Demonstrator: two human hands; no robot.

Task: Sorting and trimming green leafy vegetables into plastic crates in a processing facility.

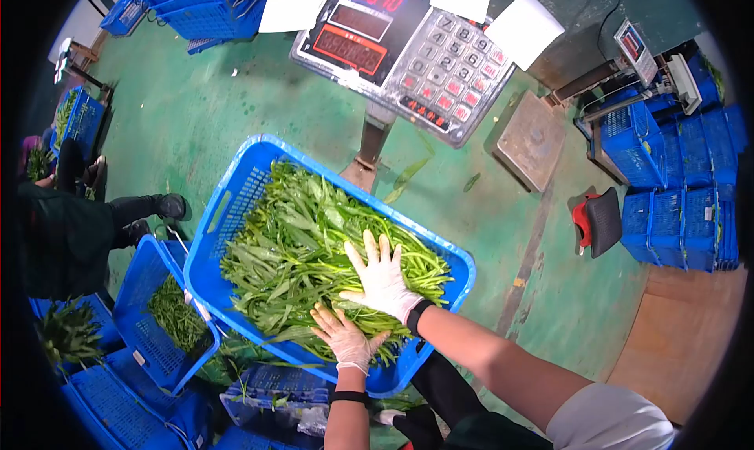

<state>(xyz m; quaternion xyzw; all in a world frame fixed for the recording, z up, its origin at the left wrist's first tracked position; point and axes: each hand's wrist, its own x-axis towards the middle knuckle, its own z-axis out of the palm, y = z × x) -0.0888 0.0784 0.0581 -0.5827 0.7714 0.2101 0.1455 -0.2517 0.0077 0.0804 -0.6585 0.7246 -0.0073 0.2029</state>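
A large blue plastic crate (433,238) is filled with long leafy green stems, probably water spinach (294,214). Leaves lie mostly towards its left end, pale stems towards its right end. My right hand (383,279), in a thin whitish glove, rests palm down on the stems with fingers spread. Lower and to the left, my left hand (347,338), gloved likewise, lies flat on the greens near the crate's near side, fingers apart. Beyond the crate stands a digital weighing scale's display and keypad (406,55), its top display lit. The weighing platform is hidden.
Another blue crate with greens (159,326) stands at the left, beside a person in dark clothes (65,238). More blue crates (677,226) are stacked at the right, near a second scale's platform (530,141) and a red and black stool (596,221). Loose leaves (406,176) lie on the green floor.
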